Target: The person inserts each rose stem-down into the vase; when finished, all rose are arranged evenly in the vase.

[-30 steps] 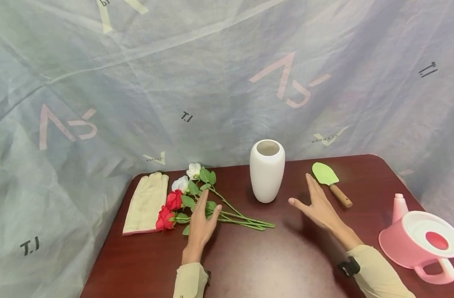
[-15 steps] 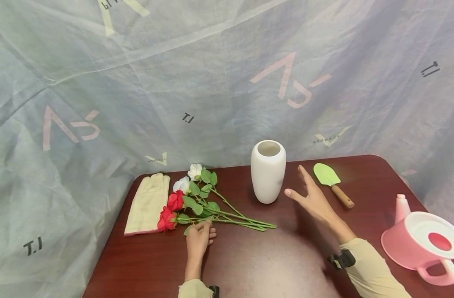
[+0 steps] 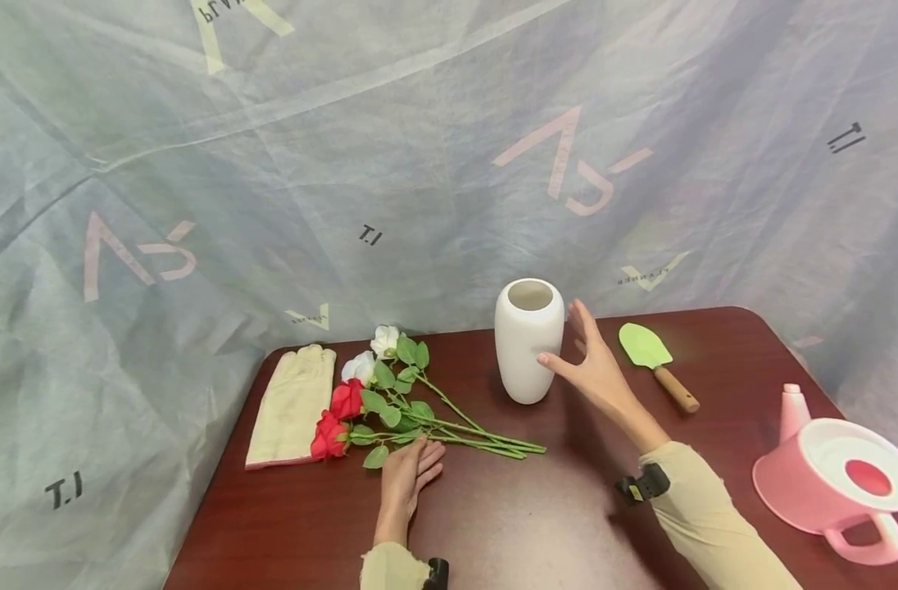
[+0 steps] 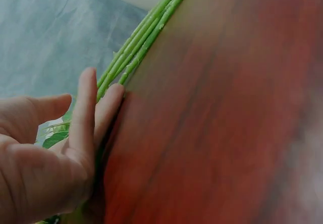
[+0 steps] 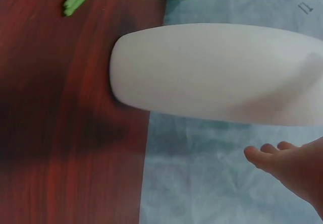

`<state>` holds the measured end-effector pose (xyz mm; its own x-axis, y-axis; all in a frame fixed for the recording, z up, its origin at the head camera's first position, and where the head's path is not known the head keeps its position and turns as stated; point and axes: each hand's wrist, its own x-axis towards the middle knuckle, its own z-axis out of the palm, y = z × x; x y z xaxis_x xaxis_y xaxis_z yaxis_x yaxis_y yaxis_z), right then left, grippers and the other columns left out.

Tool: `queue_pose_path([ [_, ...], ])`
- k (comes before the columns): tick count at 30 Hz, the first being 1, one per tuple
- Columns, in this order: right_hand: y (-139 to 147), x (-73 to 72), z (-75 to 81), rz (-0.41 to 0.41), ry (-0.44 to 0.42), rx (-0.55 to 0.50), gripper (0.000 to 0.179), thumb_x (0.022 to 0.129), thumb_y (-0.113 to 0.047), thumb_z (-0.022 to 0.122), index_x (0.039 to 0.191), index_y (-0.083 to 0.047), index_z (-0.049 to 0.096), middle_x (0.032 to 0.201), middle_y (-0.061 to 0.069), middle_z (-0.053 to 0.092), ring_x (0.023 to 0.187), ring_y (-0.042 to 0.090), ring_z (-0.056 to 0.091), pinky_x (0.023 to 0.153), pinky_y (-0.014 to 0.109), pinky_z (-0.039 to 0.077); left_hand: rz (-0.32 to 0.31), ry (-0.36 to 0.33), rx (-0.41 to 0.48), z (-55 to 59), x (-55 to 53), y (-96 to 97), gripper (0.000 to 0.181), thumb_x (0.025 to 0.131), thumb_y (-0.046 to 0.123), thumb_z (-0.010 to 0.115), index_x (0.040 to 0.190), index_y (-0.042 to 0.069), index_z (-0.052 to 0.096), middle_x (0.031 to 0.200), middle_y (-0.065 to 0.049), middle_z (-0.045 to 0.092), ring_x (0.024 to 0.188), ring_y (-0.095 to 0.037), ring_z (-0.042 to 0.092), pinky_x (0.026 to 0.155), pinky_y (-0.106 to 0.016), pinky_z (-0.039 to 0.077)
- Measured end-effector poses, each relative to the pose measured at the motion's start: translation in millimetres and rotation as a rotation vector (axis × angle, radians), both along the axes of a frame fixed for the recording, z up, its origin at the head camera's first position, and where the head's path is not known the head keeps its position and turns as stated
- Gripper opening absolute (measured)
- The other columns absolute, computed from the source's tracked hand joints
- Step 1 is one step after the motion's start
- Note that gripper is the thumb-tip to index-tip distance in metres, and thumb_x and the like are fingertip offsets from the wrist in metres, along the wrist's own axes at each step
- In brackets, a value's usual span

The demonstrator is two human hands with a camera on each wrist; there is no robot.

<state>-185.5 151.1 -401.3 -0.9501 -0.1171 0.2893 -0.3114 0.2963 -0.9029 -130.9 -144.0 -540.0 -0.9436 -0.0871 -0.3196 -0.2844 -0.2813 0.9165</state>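
A tall white vase (image 3: 521,352) stands upright near the back of the table. My right hand (image 3: 600,375) is at its right side, thumb and fingers spread; in the right wrist view the fingers are beside the vase wall (image 5: 202,72) with a gap between. On the left lie several long-stemmed roses: red ones (image 3: 346,399) nearest me, white ones (image 3: 358,368) behind. My left hand (image 3: 410,477) is low at the near side of their green stems (image 3: 486,442). The left wrist view has its fingers extended, fingertips right at the stems (image 4: 144,40), thumb apart from them.
Pale cloth gloves (image 3: 290,406) lie left of the roses. A green trowel (image 3: 644,344) with a wooden handle lies right of the vase. The pink watering can (image 3: 806,479) stands at the table's right edge. A grey printed curtain (image 3: 434,164) hangs behind.
My left hand has pulled back toward me and dropped from over the stems to their near side. My right hand has moved left and forward, up to the vase. The objects stay put.
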Motion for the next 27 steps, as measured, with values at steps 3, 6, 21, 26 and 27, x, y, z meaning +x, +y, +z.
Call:
queue_pose_path([
  [3,-4.1,-10.9,-7.4,-0.02,0.029,-0.049,0.096,0.08,-0.018,0.074,0.15,-0.012,0.008,0.152,0.012,0.017,0.138,0.029,0.019,0.107,0.05,0.022,-0.003,0.014,0.064,-1.6,-5.6,2.1,0.048,0.098,0.018,0.048,0.131,-0.015,0.038,0.12,-0.031,0.053,0.106,-0.029,0.059,0.082,-0.034,0.051],
  [6,-9.0,-21.0,-17.6,-0.044,0.041,-0.091,0.095,0.079,-0.022,0.076,0.15,-0.023,0.013,0.151,0.005,0.022,0.135,0.024,0.026,0.106,0.047,0.026,0.014,0.017,0.094,-0.6,-10.0,4.4,0.047,0.098,0.016,0.049,0.132,-0.014,0.037,0.122,-0.031,0.051,0.107,-0.029,0.058,0.083,-0.035,0.051],
  [21,-19.5,-32.0,-34.2,-0.157,0.091,-0.02,0.096,0.074,-0.031,0.079,0.148,-0.03,0.02,0.137,0.008,0.031,0.122,0.024,0.036,0.097,0.054,0.031,0.08,-0.037,0.089,0.1,-6.0,6.2,0.034,0.087,0.01,0.065,0.111,-0.012,0.057,0.089,-0.006,0.068,0.082,-0.014,0.066,0.067,-0.024,0.053],
  [26,-16.4,-35.7,-31.7,-0.14,0.071,-0.011,0.094,0.071,-0.036,0.081,0.146,-0.025,0.027,0.138,0.005,0.029,0.12,0.023,0.038,0.095,0.053,0.033,0.056,-0.037,0.084,-0.1,-1.1,4.7,0.039,0.087,0.013,0.065,0.116,-0.012,0.057,0.091,-0.007,0.068,0.083,-0.014,0.067,0.066,-0.023,0.053],
  [27,-15.2,-36.5,-30.5,-0.14,0.066,-0.01,0.094,0.071,-0.037,0.081,0.146,-0.024,0.026,0.139,0.005,0.029,0.12,0.023,0.038,0.095,0.052,0.034,0.046,-0.032,0.09,0.8,-1.1,4.8,0.041,0.088,0.014,0.065,0.118,-0.012,0.055,0.092,-0.007,0.068,0.084,-0.015,0.067,0.067,-0.023,0.053],
])
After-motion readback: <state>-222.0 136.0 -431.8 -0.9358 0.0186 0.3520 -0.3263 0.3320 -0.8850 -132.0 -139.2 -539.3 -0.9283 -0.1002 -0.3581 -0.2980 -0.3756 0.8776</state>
